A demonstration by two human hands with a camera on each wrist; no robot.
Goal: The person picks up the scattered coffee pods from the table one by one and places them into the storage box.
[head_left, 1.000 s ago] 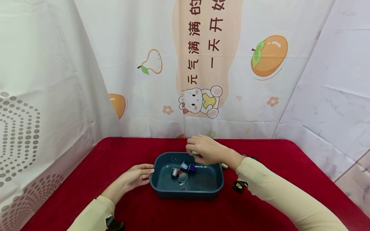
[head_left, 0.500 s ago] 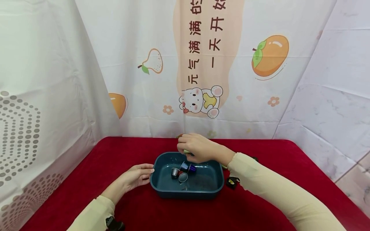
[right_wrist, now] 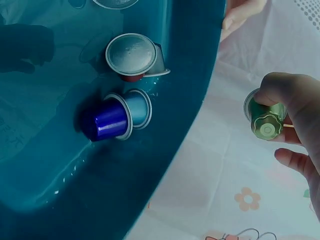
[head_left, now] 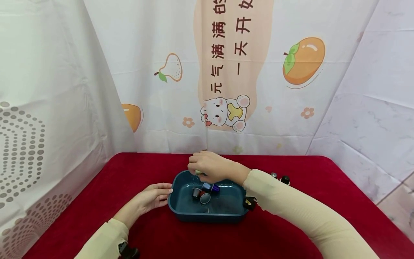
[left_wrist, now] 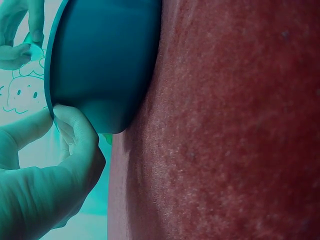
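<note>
A blue-green rectangular basin (head_left: 210, 217) stands on the table. My left hand (head_left: 150, 198) holds its left rim between thumb and fingers, seen closely in the left wrist view. Over the basin's back left side, my right hand (head_left: 211, 167) pinches a green coffee capsule (right_wrist: 267, 122) between thumb and fingers. Several capsules lie inside the basin: a dark blue capsule (right_wrist: 105, 121) against a light blue capsule (right_wrist: 138, 109), a silver capsule (head_left: 196, 193), and a capsule with its grey lid up (head_left: 205, 198). Under that lid a red capsule (right_wrist: 132, 78) is mostly hidden.
A red cloth (head_left: 155, 233) covers the table. Beyond the right forearm, a black capsule (head_left: 285, 180) and a small silver-topped item (head_left: 274, 175) show, partly hidden by the sleeve. A printed white curtain (head_left: 155, 118) hangs behind the table.
My right hand has moved left across the back of the basin with the green capsule, uncovering items beyond the right sleeve. The left hand stays at the rim.
</note>
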